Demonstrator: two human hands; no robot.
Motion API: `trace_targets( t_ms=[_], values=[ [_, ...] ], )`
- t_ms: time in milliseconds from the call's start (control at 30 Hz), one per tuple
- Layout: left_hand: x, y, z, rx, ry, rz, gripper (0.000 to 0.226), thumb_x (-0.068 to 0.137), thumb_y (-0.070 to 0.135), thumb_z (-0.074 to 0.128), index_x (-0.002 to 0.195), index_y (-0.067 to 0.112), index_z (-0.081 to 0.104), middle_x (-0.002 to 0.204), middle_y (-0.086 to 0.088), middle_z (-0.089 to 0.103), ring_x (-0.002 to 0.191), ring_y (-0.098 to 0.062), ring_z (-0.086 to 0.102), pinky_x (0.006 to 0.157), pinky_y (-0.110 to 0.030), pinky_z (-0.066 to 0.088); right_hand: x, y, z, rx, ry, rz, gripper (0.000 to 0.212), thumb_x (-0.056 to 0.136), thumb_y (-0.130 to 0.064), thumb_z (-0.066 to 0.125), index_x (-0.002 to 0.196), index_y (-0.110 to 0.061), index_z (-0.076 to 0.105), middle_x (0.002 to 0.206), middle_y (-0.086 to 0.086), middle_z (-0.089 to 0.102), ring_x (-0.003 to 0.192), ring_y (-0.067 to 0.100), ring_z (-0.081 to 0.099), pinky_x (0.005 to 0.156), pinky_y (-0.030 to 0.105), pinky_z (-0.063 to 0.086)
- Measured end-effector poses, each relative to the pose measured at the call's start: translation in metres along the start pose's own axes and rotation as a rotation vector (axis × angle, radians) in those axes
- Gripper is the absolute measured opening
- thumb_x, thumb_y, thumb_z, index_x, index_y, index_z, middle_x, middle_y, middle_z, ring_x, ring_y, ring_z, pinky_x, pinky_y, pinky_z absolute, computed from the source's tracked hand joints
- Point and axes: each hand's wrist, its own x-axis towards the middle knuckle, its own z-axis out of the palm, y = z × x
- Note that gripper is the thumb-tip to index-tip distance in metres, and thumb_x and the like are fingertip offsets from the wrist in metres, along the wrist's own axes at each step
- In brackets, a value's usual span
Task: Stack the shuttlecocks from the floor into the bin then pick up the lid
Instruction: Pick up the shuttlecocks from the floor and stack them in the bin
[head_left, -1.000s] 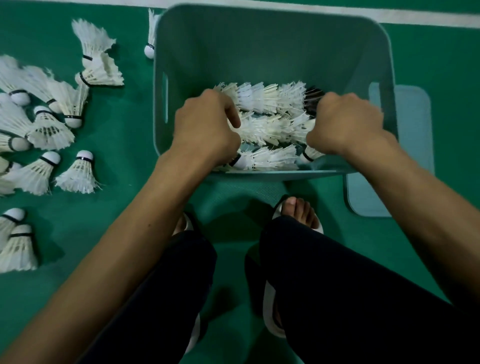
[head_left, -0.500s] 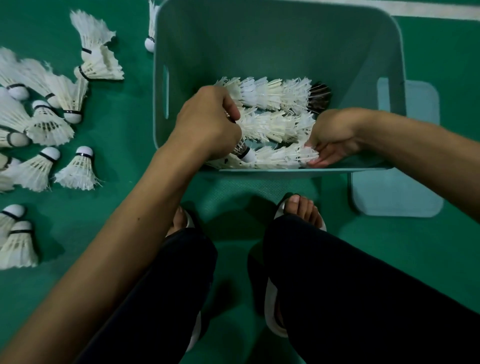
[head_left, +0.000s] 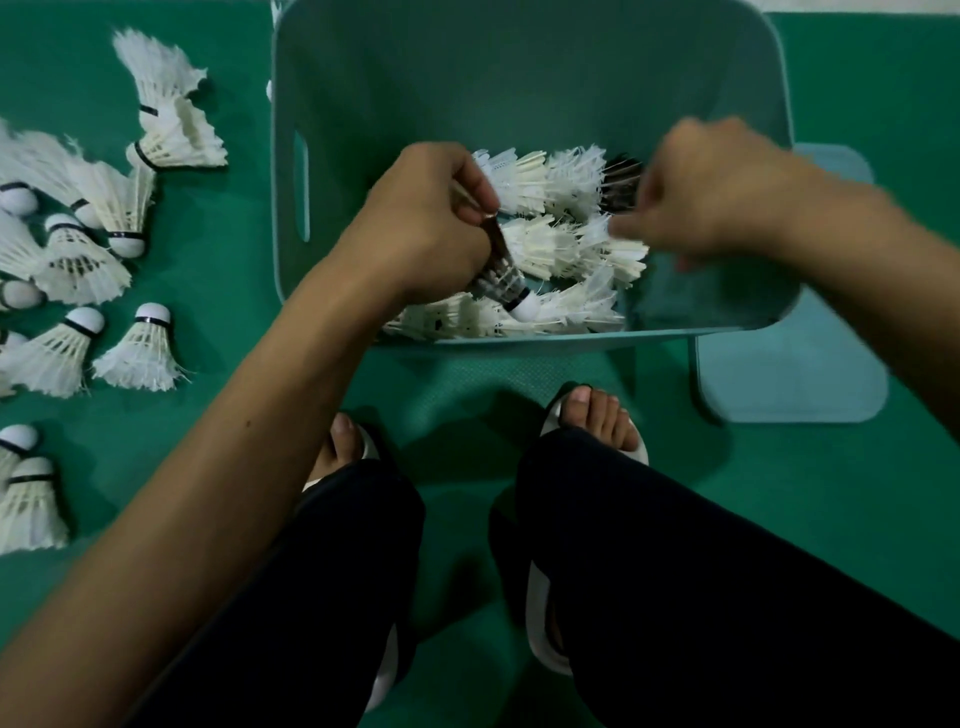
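A teal bin (head_left: 519, 62) stands on the green floor ahead of my feet. Inside lie rows of stacked white shuttlecocks (head_left: 561, 244). My left hand (head_left: 426, 223) is over the bin's left half, closed on a dark-feathered shuttlecock (head_left: 506, 283) whose white cork points down toward the nearest row. My right hand (head_left: 711, 192) is blurred over the bin's right side, fingers curled by the feathers of the middle row; whether it holds anything is unclear. The pale teal lid (head_left: 800, 374) lies flat on the floor, right of the bin.
Several loose white shuttlecocks (head_left: 137, 345) lie scattered on the floor left of the bin. My two feet in white sandals (head_left: 587, 421) and dark trouser legs are just in front of the bin.
My left hand has lifted a dark shuttlecock up out of the near row. My right hand rose from the near row to the upper right of the bin.
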Motion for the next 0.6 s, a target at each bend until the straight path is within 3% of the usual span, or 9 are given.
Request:
trace_targets(
  t_ms=[67, 133, 233, 300, 367, 433, 533, 600],
  values=[
    [0.002, 0.013, 0.000, -0.065, -0.065, 0.063, 0.033, 0.081, -0.013, 0.065, 0.096, 0.016, 0.065, 0.090, 0.000, 0.069, 0.070, -0.011, 0.063, 0.057, -0.025, 0.056, -0.005, 0.001, -0.019, 0.284, 0.036, -0.167, 0.026, 0.090, -0.028, 0.075, 0.113, -0.016, 0.072, 0.101, 0.002, 0.073, 0.087, 0.014, 0.069, 0.078, 0.026, 0.050],
    [0.006, 0.027, 0.001, -0.176, -0.113, 0.130, 0.037, 0.076, -0.018, 0.069, 0.102, 0.008, 0.064, 0.092, -0.006, 0.071, 0.072, -0.013, 0.067, 0.061, -0.023, 0.058, -0.008, -0.001, -0.029, 0.547, -0.058, -0.344, 0.040, 0.085, -0.014, 0.079, 0.123, -0.014, 0.067, 0.115, 0.001, 0.072, 0.096, 0.016, 0.072, 0.090, 0.033, 0.058],
    [0.014, 0.038, 0.004, -0.302, -0.173, 0.171, 0.039, 0.072, -0.022, 0.071, 0.099, 0.004, 0.062, 0.084, -0.008, 0.067, 0.068, -0.013, 0.067, 0.069, -0.029, 0.063, -0.010, -0.001, -0.027, 0.529, -0.132, -0.392, 0.029, 0.080, -0.010, 0.083, 0.106, -0.007, 0.072, 0.098, 0.012, 0.077, 0.092, 0.030, 0.075, 0.093, 0.052, 0.058],
    [0.020, 0.040, 0.009, -0.326, -0.164, 0.167, 0.033, 0.076, -0.016, 0.074, 0.098, 0.005, 0.063, 0.084, -0.008, 0.067, 0.071, -0.015, 0.067, 0.073, -0.034, 0.063, -0.009, 0.003, -0.024, 0.439, -0.098, -0.338, 0.019, 0.078, -0.013, 0.085, 0.095, -0.009, 0.076, 0.086, 0.007, 0.079, 0.083, 0.023, 0.077, 0.090, 0.048, 0.060],
    [0.029, 0.040, 0.019, -0.106, -0.059, 0.200, 0.022, 0.082, 0.006, 0.079, 0.098, 0.009, 0.065, 0.089, -0.004, 0.069, 0.077, -0.015, 0.067, 0.076, -0.033, 0.060, -0.009, 0.010, -0.023, 0.329, -0.018, -0.289, 0.014, 0.077, -0.016, 0.087, 0.088, -0.015, 0.078, 0.080, 0.002, 0.078, 0.076, 0.017, 0.075, 0.087, 0.040, 0.061],
    [0.039, 0.038, 0.031, 0.354, -0.015, 0.277, 0.018, 0.084, 0.021, 0.075, 0.099, 0.014, 0.067, 0.095, -0.002, 0.070, 0.088, -0.020, 0.068, 0.078, -0.037, 0.058, -0.011, 0.014, -0.020, 0.182, 0.097, -0.230, 0.012, 0.076, -0.017, 0.086, 0.085, -0.020, 0.079, 0.078, 0.001, 0.075, 0.076, 0.015, 0.071, 0.084, 0.033, 0.058],
    [0.042, 0.044, 0.053, 0.648, -0.397, 0.309, 0.019, 0.087, 0.022, 0.073, 0.103, 0.014, 0.067, 0.103, -0.004, 0.070, 0.096, -0.025, 0.066, 0.078, -0.035, 0.053, -0.011, 0.009, -0.008, 0.036, 0.247, -0.149, 0.011, 0.075, -0.016, 0.078, 0.085, -0.019, 0.078, 0.084, 0.011, 0.074, 0.084, 0.031, 0.069, 0.084, 0.041, 0.059],
    [0.040, 0.048, 0.070, 0.834, -0.549, 0.370, 0.018, 0.090, 0.021, 0.070, 0.104, 0.010, 0.063, 0.099, -0.006, 0.066, 0.089, -0.024, 0.061, 0.075, -0.035, 0.049, -0.009, 0.004, 0.004, -0.026, 0.279, -0.092, 0.018, 0.073, -0.014, 0.073, 0.091, -0.014, 0.076, 0.087, 0.018, 0.070, 0.085, 0.038, 0.068, 0.080, 0.043, 0.059]
  ],
)
